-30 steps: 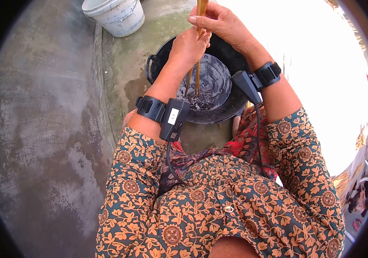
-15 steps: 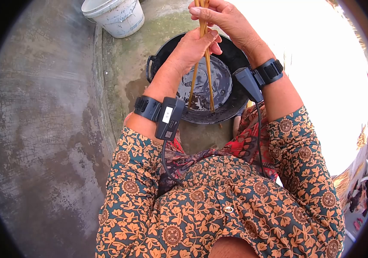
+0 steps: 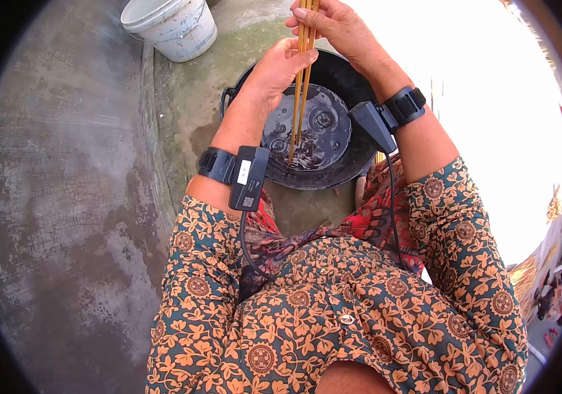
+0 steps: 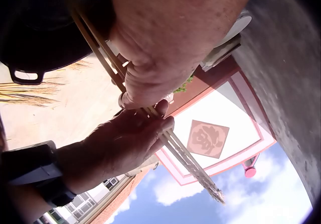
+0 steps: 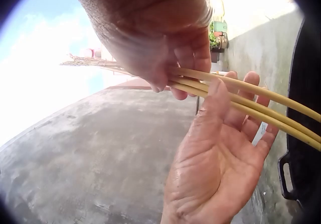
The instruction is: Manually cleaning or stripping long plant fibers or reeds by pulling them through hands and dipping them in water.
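Several long yellow plant stalks [image 5: 261,113] run through both hands. In the head view their lower ends reach down over the water [image 3: 324,134] in a black tub [image 3: 320,180]. My right hand [image 3: 343,29] grips the bundle higher up, its fingers curled around it. Just below, my left hand [image 3: 271,75] pinches the stalks; the right wrist view shows its thumb [image 5: 216,96] across them and its fingers behind, fairly straight. Beyond the right hand, the left wrist view shows the bundle's bushy dry end [image 4: 213,191]. The left hand's palm looks wet.
A white, stained bucket [image 3: 179,33] stands on the concrete floor at the upper left. The tub has a handle [image 3: 224,102] on its left side. Dry straw [image 4: 27,93] lies on the bright ground beyond the tub. Wrist cameras [image 3: 249,177] with cables sit on both forearms.
The stalks' lower ends, spread apart half a second ago, now hang closer together. My left hand has shifted slightly left and its fingers have changed position; my right hand keeps its hold.
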Motion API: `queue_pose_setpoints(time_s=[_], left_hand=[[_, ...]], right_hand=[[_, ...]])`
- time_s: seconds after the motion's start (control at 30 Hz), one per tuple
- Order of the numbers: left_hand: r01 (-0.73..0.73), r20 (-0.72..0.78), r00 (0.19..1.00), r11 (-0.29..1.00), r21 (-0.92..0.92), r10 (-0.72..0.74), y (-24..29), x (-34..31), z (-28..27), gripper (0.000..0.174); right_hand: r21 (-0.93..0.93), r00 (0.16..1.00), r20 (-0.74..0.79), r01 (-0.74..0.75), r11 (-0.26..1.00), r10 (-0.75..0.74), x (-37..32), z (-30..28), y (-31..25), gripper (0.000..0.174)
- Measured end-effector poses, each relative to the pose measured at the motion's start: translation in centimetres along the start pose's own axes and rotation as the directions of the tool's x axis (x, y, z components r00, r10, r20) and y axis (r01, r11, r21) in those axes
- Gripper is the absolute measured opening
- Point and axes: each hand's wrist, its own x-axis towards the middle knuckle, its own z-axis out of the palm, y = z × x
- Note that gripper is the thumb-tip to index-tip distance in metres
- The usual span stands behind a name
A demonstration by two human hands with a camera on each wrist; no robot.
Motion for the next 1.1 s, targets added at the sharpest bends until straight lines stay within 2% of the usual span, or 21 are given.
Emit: queue_pose_setpoints(time_s=[0.07, 0.2, 0.37, 0.47, 0.7, 0.8, 0.9, 1.0, 1.1], left_hand=[[0.047, -0.016, 0.999, 0.972, 0.230, -0.044, 0.1, -0.3, -0.3, 0.026], [0.000, 0.037, 0.999, 0.979, 0.202, -0.007, -0.7, 0.2, -0.5, 0.028], [-0.038, 0.047, 0.998, 0.978, 0.204, 0.029, -1.4, 0.5, -0.7, 0.029], [0.025, 0.079, 0.996, 0.980, 0.196, -0.041, 0.2, -0.7, -0.2, 0.029], [0.024, 0.136, 0.990, 0.999, 0.043, -0.030, 0.2, -0.8, 0.1, 0.033], [0.042, 0.155, 0.987, 0.998, 0.045, -0.048, 0.3, -0.7, 0.0, 0.034], [0.042, 0.141, 0.989, 0.997, 0.069, -0.051, 0.2, -0.7, 0.0, 0.032], [0.011, 0.110, 0.994, 0.991, 0.130, -0.025, -0.3, -0.4, -0.1, 0.030], [-0.067, 0.036, 0.998, 0.971, 0.230, 0.060, -0.8, 0.0, 0.0, 0.026]], right_hand=[[0.003, 1.000, 0.003, -0.025, 1.000, 0.025, -0.1, 0.0, -0.1, 0.020], [0.010, 0.999, 0.023, -0.028, 1.000, 0.028, 0.0, 0.1, -0.2, 0.021], [0.186, 0.992, 0.037, -0.125, 0.975, 0.120, -0.3, 0.4, 0.0, 0.024], [0.248, 0.987, 0.058, -0.163, 0.955, 0.153, -0.5, 0.3, -0.3, 0.027], [0.519, 0.985, 0.093, -0.172, 0.837, 0.145, 0.4, 0.2, 1.1, 0.033], [0.547, 0.984, 0.105, -0.176, 0.818, 0.141, 0.4, 0.3, 0.7, 0.035], [0.482, 0.966, 0.094, -0.256, 0.838, 0.241, 0.1, 0.3, -0.6, 0.030], [0.440, 0.975, 0.188, -0.193, 0.877, 0.121, 0.0, 0.1, 0.3, 0.024], [0.268, 0.970, 0.166, -0.217, 0.939, 0.177, 0.1, -0.6, 0.2, 0.019]])
